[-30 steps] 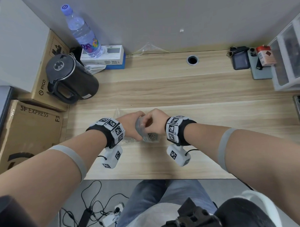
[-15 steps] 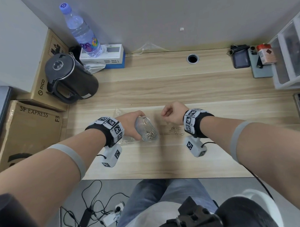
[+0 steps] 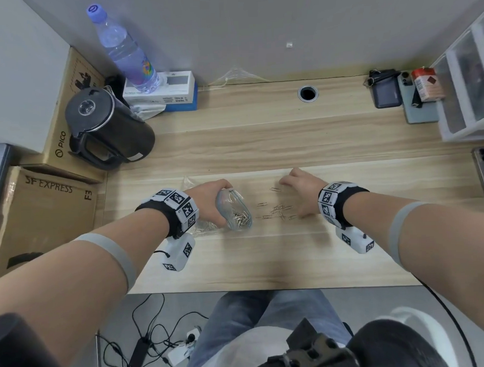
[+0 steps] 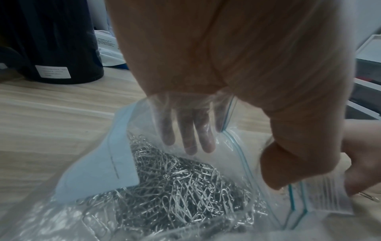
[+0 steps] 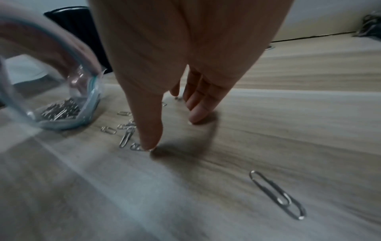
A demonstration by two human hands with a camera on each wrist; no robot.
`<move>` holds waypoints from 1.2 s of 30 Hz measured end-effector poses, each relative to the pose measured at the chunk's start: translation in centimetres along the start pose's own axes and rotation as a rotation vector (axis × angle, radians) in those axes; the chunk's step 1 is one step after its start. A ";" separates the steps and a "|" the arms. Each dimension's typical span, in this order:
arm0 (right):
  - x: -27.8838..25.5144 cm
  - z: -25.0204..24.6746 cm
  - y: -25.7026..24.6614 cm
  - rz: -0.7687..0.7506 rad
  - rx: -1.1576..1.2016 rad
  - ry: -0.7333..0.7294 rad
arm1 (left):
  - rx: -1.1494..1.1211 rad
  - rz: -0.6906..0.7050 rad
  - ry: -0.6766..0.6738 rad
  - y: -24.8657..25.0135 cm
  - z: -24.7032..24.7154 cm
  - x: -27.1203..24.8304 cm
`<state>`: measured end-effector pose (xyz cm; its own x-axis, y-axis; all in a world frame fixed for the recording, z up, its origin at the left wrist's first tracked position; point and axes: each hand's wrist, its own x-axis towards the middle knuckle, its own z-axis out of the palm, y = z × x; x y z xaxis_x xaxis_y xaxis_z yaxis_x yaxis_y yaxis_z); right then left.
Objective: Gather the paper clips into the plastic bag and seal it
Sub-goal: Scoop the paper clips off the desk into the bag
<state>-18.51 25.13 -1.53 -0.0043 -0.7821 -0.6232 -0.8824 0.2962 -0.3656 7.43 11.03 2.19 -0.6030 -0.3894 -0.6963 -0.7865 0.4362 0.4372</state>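
The left hand [image 3: 208, 201] has its grip on the clear zip-top plastic bag [image 3: 233, 211], fingers [image 4: 189, 130] inside the mouth, thumb outside, propping it wide on the pale wooden desk [image 3: 261, 144]. The right hand [image 3: 301, 191] holds nothing, its grip spread, fingertips [image 5: 195, 117] touching the desk around loose silver paper clips [image 3: 277, 211] beside the bag's mouth. The left wrist view shows a heap of clips [image 4: 181, 184] inside; the right wrist view shows one stray paper clip [image 5: 277, 194] apart from the rest.

Bare desk [image 3: 261, 144] beyond clips; kettle [image 3: 107, 127] blocks far-left.
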 end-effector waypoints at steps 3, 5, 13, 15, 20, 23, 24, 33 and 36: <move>0.4 0.6 -0.5 -0.066 0.012 -0.005 | -0.007 -0.009 -0.005 0.0 0.0 0.0; 0.8 0.7 -0.8 -0.098 0.055 0.012 | -0.008 -0.008 -0.001 0.0 0.1 0.1; 1.7 1.4 -1.9 -0.126 0.034 0.087 | -0.016 -0.019 -0.001 0.0 0.1 0.1; 1.6 1.6 -1.8 -0.136 0.047 0.109 | -0.024 -0.024 -0.004 0.0 0.0 0.1; 1.2 2.0 -2.5 -0.171 0.080 0.092 | -0.024 -0.035 -0.009 0.0 0.0 0.4; 1.4 2.7 -3.2 -0.212 0.110 0.115 | -0.024 -0.035 -0.010 0.1 0.0 0.5; 1.5 2.9 -3.3 -0.232 0.115 0.124 | -0.025 -0.035 -0.010 0.2 -0.1 0.5; 1.5 2.5 -3.3 -0.291 0.098 0.110 | -0.036 -0.034 -0.024 0.2 -0.2 0.9; 1.6 2.4 -3.2 -0.285 0.096 0.107 | -0.049 -0.024 -0.027 0.3 -0.4 0.8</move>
<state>-14.51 24.27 -2.99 0.1822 -0.8928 -0.4119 -0.8066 0.1039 -0.5819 6.69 10.54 1.97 -0.5807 -0.3769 -0.7216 -0.8066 0.3863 0.4474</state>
